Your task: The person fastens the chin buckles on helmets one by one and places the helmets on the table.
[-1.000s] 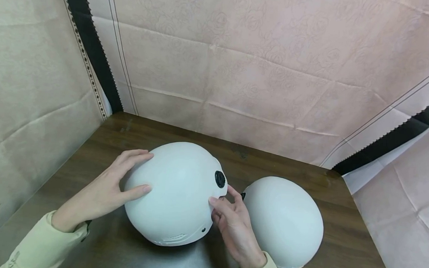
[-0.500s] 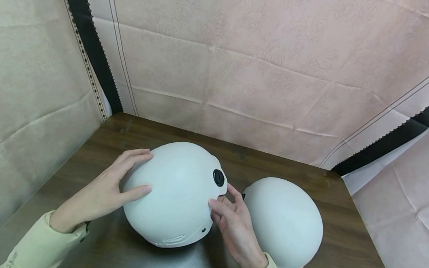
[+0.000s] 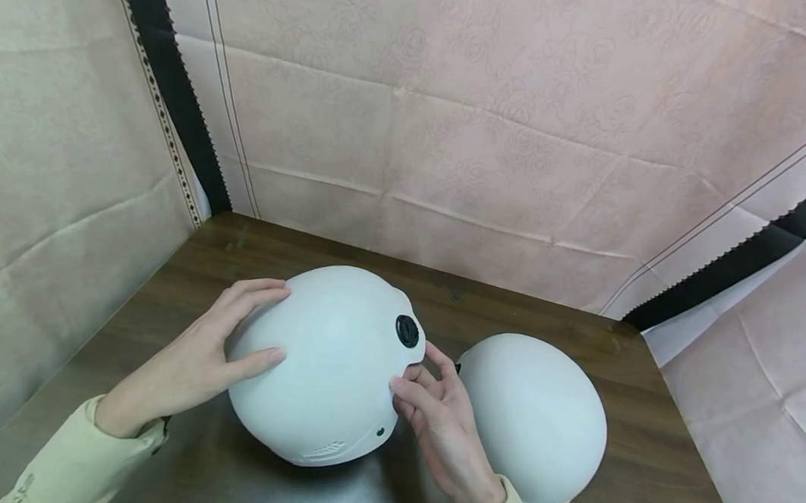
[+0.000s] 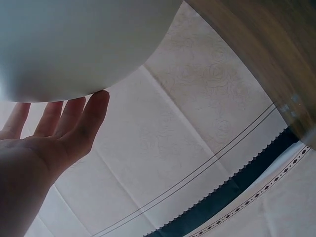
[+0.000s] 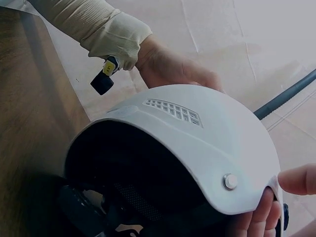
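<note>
A white helmet (image 3: pixel 329 361) sits in the middle of the wooden table, with a round black vent (image 3: pixel 408 331) on its right side. My left hand (image 3: pixel 195 358) rests on the left of the shell, fingers spread and thumb apart; the left wrist view shows its fingertips (image 4: pixel 101 96) touching the curved surface. At the right edge, my right hand (image 3: pixel 441 428) pinches the rim, thumb outside and fingers tucked under it. From the right wrist view come the dark interior (image 5: pixel 133 163), a vent grille (image 5: pixel 175 111), a silver rivet (image 5: pixel 230 181) and black straps (image 5: pixel 81 210).
A second white helmet (image 3: pixel 534 422) stands just right of my right hand. Patterned cloth (image 3: pixel 450 132) hangs as walls behind and on both sides of the table (image 3: pixel 647 416).
The helmet has turned slightly, its black vent shifting a little left and up. My right hand has moved slightly left with the rim; the left hand stays almost in place.
</note>
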`<action>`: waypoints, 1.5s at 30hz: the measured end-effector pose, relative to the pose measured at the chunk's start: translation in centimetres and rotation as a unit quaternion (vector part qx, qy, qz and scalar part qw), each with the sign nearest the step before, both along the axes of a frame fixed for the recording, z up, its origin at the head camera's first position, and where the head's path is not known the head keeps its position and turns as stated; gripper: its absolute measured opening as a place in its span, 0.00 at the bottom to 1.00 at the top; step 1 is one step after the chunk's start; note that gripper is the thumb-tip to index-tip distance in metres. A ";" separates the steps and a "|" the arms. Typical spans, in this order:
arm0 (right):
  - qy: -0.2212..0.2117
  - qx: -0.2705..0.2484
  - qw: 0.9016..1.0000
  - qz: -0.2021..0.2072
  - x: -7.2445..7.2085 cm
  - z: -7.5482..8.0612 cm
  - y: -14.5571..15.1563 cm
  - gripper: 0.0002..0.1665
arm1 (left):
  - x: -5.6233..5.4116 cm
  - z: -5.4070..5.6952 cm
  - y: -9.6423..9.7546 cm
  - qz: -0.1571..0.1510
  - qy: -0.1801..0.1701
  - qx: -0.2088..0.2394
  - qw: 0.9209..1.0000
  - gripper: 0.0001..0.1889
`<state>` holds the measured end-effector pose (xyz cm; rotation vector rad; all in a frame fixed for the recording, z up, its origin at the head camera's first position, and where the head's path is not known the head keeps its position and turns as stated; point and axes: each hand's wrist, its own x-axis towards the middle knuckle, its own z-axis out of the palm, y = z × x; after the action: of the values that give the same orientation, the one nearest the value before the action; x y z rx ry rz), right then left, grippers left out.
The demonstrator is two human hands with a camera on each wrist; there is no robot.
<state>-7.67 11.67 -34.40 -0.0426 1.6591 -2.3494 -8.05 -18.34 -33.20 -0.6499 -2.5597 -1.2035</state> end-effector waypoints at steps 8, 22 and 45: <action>0.022 0.016 1.000 0.006 0.1 0.1 0.2 0.40 | 0.0 0.4 0.2 -0.010 0.022 0.013 1.000 0.36; 0.065 0.048 0.997 0.016 0.0 -0.1 0.2 0.32 | 0.1 0.9 0.4 -0.012 0.031 0.003 0.999 0.36; 0.064 0.106 0.992 0.030 -0.3 -0.6 -0.1 0.33 | 0.5 1.1 0.0 0.005 0.015 0.005 1.000 0.35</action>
<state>-7.96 11.59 -34.97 -0.2031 1.9303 -2.1550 -7.60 -18.34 -32.08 -0.6469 -2.5271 -1.1941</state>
